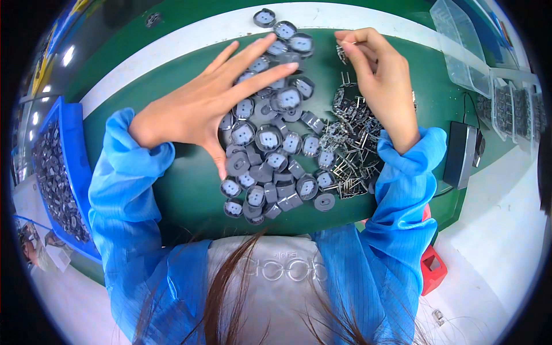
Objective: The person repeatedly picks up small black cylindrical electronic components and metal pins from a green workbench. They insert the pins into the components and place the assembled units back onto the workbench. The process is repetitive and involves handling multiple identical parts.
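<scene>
- Our counter (187, 201) is green, with a white band (178, 57) curving across its far side.
- Near its middle we see rounded grey pieces (268, 138) with pale-blue faces, loosely piled, a few reaching the white band.
- Against their right side lies our tangled heap of metal-pronged parts (359, 135).
- Farther right, we have a dark box (457, 155).

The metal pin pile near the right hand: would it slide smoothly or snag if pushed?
The metal pin pile would probably snag and shift in clumps, because its thin pieces lie crisscrossed. The pieces look fairly stiff, since many prongs jut out straight; being so slender, they might bend if shoved hard.
</scene>
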Demonstrator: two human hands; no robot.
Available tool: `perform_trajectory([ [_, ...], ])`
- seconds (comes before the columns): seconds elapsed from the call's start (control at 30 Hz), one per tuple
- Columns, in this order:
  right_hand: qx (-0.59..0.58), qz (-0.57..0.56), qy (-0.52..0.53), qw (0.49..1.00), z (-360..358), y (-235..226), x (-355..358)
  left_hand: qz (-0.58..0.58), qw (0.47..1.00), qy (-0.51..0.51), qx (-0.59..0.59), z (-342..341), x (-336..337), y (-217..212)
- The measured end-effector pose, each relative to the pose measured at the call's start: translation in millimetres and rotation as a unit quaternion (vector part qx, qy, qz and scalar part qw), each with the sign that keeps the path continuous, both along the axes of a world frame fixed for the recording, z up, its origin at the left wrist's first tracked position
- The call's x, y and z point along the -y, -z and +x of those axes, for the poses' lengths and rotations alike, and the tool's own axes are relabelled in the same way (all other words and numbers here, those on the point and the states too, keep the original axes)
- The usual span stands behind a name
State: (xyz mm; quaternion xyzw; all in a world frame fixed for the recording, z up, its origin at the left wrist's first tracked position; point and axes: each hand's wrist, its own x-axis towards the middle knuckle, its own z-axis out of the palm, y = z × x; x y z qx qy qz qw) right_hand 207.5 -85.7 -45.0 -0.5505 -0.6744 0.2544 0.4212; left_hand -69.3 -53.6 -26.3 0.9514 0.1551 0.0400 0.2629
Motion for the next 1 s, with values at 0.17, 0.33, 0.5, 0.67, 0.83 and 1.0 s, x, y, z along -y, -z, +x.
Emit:
perform_trajectory([
  [0.17,-0.017,-0.033,0.026,0.999,-0.9,-5.0,0.8,-0.131,0.983,0.106,0.071,15.7,-69.4,-35.6],
  [0.33,-0.064,-0.058,0.104,0.991,-11.6,-24.6,6.7,-0.055,0.996,-0.033,0.063,40.1,-110.5,-18.6],
  [0.5,-0.139,-0.074,0.148,0.976,-13.9,-35.9,11.8,-0.078,0.995,-0.030,0.053,60.6,-129.2,-10.3],
  [0.67,-0.116,-0.084,0.133,0.981,-14.8,-52.7,18.2,-0.042,0.991,-0.035,0.121,93.8,-136.1,-8.0],
  [0.83,-0.118,-0.052,0.112,0.985,-17.0,-56.8,22.5,-0.289,0.944,-0.083,0.132,113.9,-129.7,-14.8],
  [1.0,-0.100,-0.029,0.154,0.983,-7.3,-59.7,30.0,-0.447,0.884,-0.059,0.123,123.9,-78.4,-15.8],
])
